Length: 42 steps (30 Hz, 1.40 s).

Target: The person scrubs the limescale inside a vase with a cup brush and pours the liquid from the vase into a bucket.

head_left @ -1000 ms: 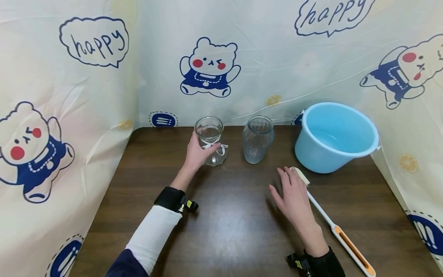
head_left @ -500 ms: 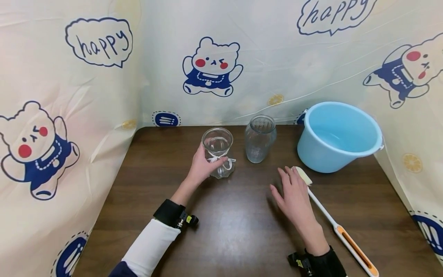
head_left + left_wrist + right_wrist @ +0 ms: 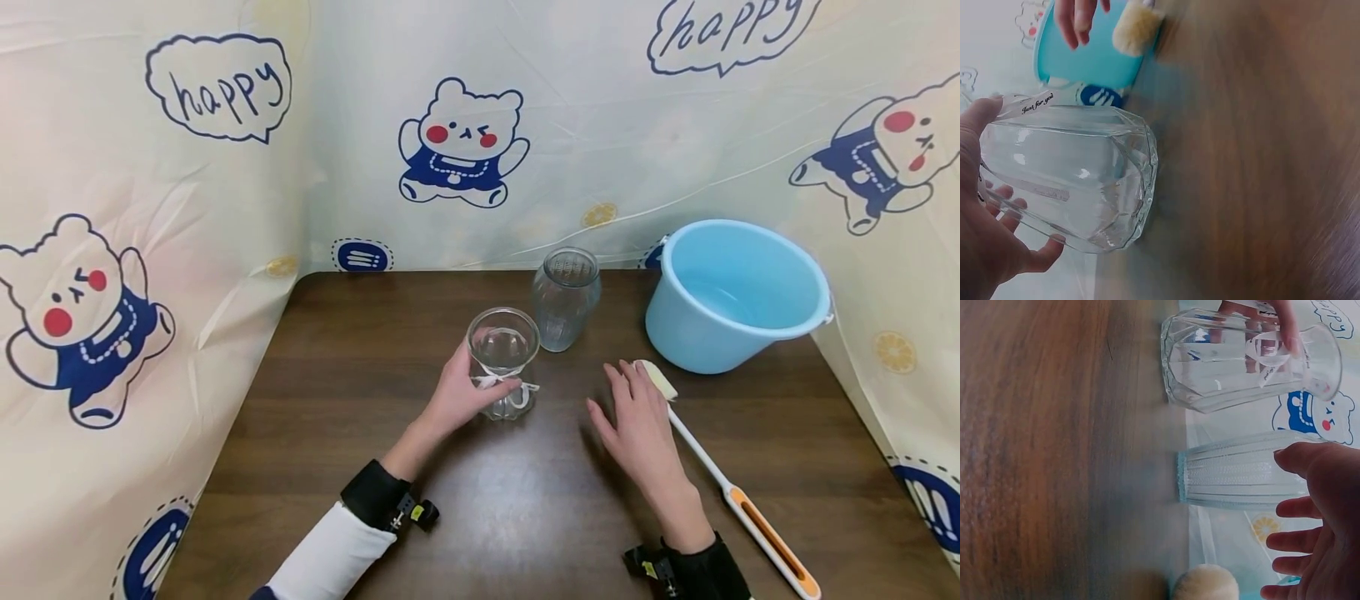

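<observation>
My left hand (image 3: 461,398) grips a clear glass vase (image 3: 504,346) round its neck, where a white ribbon (image 3: 1029,105) printed with lettering is tied. Thumb and fingers lie on opposite sides of the glass. The vase is upright; whether its base touches the table I cannot tell. My right hand (image 3: 637,425) holds nothing, its fingers spread and relaxed over the table. Beside it lies a long-handled cleaning brush (image 3: 701,450) with a cream head (image 3: 1137,28) and a white and orange handle. A second, bluish ribbed glass vase (image 3: 564,304) stands upright behind, between the hands.
A light blue bucket (image 3: 716,337) stands at the back right of the brown wooden table (image 3: 337,350). Pale sheeting (image 3: 345,125) printed with bears hangs behind the table and along both sides.
My left hand has brought the ribboned vase from the back of the table toward the front and right. My right hand, the brush, the ribbed vase and the bucket have stayed put.
</observation>
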Motion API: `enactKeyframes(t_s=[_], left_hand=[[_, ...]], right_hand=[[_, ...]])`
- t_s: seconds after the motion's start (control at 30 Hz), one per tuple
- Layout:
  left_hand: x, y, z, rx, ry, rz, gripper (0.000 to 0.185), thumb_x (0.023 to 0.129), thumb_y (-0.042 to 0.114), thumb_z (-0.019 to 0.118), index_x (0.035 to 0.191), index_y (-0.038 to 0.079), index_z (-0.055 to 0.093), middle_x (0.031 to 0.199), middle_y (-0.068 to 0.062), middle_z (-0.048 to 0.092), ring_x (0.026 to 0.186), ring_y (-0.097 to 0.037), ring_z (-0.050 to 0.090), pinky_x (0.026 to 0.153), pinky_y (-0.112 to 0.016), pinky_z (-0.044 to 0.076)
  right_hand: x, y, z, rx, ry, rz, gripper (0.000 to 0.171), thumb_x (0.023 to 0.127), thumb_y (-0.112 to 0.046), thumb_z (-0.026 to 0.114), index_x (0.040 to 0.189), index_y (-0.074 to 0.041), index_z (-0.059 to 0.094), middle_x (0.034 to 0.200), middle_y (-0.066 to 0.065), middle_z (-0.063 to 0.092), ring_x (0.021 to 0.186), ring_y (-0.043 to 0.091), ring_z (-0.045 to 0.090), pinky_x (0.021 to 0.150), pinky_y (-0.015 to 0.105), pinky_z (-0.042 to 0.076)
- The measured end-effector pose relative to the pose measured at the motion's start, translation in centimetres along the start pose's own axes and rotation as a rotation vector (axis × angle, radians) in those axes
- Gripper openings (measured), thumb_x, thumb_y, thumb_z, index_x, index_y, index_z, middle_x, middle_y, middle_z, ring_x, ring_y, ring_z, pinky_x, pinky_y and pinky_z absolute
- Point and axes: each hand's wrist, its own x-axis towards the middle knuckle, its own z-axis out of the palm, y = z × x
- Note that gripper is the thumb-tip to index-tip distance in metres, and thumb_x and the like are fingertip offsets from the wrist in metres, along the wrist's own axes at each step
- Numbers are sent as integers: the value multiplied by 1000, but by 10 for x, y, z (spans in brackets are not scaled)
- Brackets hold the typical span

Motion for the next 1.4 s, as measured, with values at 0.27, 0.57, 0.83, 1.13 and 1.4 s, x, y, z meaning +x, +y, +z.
enactKeyframes(t_s=[0.27,0.57,0.83,1.13,1.4], left_hand=[[-16,11,20,-38,-83,64,82,76,16,94,146,14,51,139,-17,62,129,-37,58,113,-56,41],[-28,18,33,-33,-177,119,84,79,24,93,150,16,49,142,-16,60,132,-37,56,114,-53,41],[-32,17,35,-17,-210,141,83,80,25,92,150,19,49,141,-13,61,129,-36,57,111,-52,45],[-36,11,22,27,-263,87,99,80,35,92,160,10,38,159,-5,48,145,-26,46,118,-50,37],[-40,-6,-20,132,-215,162,70,107,55,47,159,8,41,160,-13,46,147,-32,43,118,-53,37]], right_hand=[[-1,-2,-1,-2,29,-13,57,96,-23,75,141,6,55,146,34,50,143,54,38,111,71,34],[-2,-3,-2,-1,-20,16,59,97,-26,73,143,5,54,149,33,48,146,53,34,111,73,32],[-2,-5,-2,-14,-54,32,59,97,-27,73,143,5,54,150,33,47,146,54,33,111,73,31],[-2,-3,-7,-10,-60,31,56,99,-25,70,143,5,54,150,33,47,146,53,34,112,71,31],[-4,2,-13,2,1,12,52,98,-22,71,139,6,56,143,32,53,138,50,44,105,73,37]])
